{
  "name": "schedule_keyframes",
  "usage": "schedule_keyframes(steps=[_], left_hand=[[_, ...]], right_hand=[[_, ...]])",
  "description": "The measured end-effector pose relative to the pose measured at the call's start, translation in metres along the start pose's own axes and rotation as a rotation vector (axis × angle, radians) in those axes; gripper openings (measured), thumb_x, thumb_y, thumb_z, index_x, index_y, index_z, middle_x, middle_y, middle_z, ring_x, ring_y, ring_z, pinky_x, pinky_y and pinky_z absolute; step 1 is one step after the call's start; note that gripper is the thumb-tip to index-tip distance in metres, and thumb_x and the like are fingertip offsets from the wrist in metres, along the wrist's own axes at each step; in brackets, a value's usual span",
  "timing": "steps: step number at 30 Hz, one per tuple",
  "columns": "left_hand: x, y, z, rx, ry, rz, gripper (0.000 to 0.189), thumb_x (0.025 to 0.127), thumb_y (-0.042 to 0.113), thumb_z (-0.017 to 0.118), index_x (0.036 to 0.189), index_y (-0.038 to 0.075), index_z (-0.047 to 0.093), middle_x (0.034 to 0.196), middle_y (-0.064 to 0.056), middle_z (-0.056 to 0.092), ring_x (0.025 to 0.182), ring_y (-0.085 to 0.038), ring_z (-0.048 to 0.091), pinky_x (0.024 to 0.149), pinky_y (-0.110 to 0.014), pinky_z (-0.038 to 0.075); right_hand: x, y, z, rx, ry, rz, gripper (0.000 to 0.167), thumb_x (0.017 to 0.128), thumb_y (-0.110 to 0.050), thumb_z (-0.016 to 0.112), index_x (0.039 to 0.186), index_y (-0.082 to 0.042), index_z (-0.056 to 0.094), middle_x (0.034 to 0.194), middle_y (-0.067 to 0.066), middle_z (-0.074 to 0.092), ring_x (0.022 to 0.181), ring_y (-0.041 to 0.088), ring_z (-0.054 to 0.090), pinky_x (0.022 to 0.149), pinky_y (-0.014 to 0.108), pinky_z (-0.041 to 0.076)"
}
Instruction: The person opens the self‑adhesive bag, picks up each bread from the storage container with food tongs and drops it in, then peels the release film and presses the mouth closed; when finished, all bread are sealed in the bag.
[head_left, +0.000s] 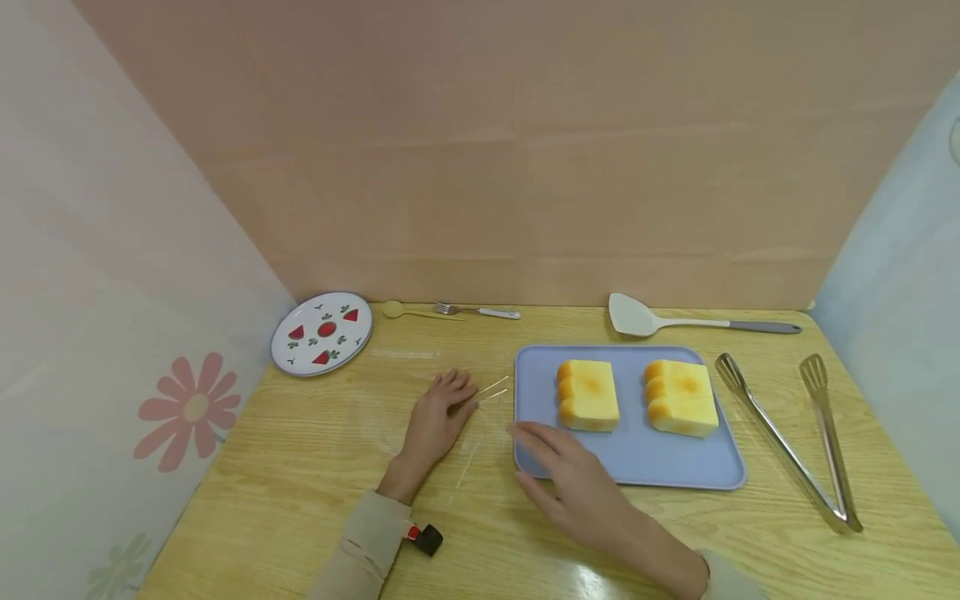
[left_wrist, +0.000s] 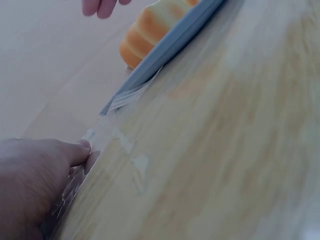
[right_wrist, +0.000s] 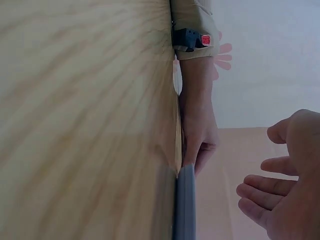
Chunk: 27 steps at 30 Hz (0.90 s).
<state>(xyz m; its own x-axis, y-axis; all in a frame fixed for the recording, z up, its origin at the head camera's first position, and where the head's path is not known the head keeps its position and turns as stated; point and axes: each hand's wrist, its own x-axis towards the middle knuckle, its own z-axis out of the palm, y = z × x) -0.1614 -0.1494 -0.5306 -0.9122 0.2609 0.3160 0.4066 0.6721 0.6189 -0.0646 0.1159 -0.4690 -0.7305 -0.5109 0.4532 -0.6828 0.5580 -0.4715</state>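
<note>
My left hand [head_left: 437,419] rests on the table over a sheet of clear plastic [head_left: 492,389], its fingers fairly flat. In the left wrist view the thumb touches this crinkled film [left_wrist: 131,96], which reaches the rim of a blue tray [head_left: 637,465]. Two toy bread loaves [head_left: 592,397], yellow with browned ends, lie on the tray side by side. Above the tray's near left corner hovers my right hand [head_left: 573,486], fingers spread and holding nothing. The right wrist view shows its loosely bent fingers [right_wrist: 262,200] apart from the tray rim.
Along the back lie a plate [head_left: 322,335] with a fruit pattern, a yellow spoon [head_left: 393,309], a fork [head_left: 480,312] and a white spatula [head_left: 633,317]. Metal tongs [head_left: 783,454] lie spread to the tray's right. Walls border the table's back and sides.
</note>
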Motion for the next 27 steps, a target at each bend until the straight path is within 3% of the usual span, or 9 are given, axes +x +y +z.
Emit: schedule_keyframes(steps=[5, 9, 14, 22, 27], left_hand=[[-0.002, -0.001, -0.001, -0.017, 0.020, 0.015, 0.031, 0.107, 0.014, 0.076, 0.134, 0.000, 0.078, 0.151, -0.019, 0.066, 0.150, -0.042, 0.055, 0.130, -0.058, 0.035], [-0.003, -0.002, -0.001, -0.027, 0.028, 0.022, 0.030, 0.109, 0.015, 0.072, 0.134, 0.000, 0.078, 0.150, -0.019, 0.067, 0.150, -0.041, 0.055, 0.131, -0.057, 0.035], [-0.002, -0.002, -0.002, -0.052, 0.044, 0.037, 0.028, 0.110, 0.014, 0.070, 0.133, -0.001, 0.079, 0.148, -0.020, 0.068, 0.149, -0.043, 0.057, 0.130, -0.059, 0.036], [-0.002, 0.000, -0.003, -0.093, 0.074, 0.036, 0.026, 0.110, 0.013, 0.070, 0.130, 0.000, 0.080, 0.142, -0.019, 0.073, 0.144, -0.042, 0.061, 0.129, -0.058, 0.039], [-0.002, -0.001, -0.003, -0.112, 0.102, 0.040, 0.024, 0.110, 0.013, 0.070, 0.128, 0.002, 0.081, 0.140, -0.018, 0.074, 0.142, -0.043, 0.063, 0.127, -0.060, 0.040]], right_hand=[[0.010, -0.003, 0.009, 0.034, -0.092, 0.082, 0.060, 0.105, -0.023, 0.080, 0.157, -0.003, 0.060, 0.156, 0.015, 0.063, 0.143, 0.033, 0.061, 0.115, 0.053, 0.056], [0.017, -0.002, 0.015, 0.055, -0.144, 0.103, 0.060, 0.107, -0.025, 0.077, 0.159, -0.001, 0.058, 0.159, 0.018, 0.060, 0.146, 0.035, 0.060, 0.117, 0.054, 0.053], [0.023, 0.005, 0.024, 0.000, -0.171, 0.082, 0.064, 0.107, -0.028, 0.076, 0.161, 0.000, 0.055, 0.162, 0.020, 0.057, 0.150, 0.038, 0.056, 0.121, 0.056, 0.050], [0.025, 0.014, 0.033, -0.137, -0.320, 0.020, 0.067, 0.110, -0.035, 0.068, 0.162, 0.004, 0.051, 0.169, 0.022, 0.050, 0.163, 0.044, 0.036, 0.133, 0.063, 0.027], [0.022, 0.018, 0.035, -0.218, -0.351, 0.000, 0.066, 0.109, -0.037, 0.071, 0.160, 0.000, 0.055, 0.166, 0.018, 0.054, 0.163, 0.043, 0.036, 0.132, 0.067, 0.027]])
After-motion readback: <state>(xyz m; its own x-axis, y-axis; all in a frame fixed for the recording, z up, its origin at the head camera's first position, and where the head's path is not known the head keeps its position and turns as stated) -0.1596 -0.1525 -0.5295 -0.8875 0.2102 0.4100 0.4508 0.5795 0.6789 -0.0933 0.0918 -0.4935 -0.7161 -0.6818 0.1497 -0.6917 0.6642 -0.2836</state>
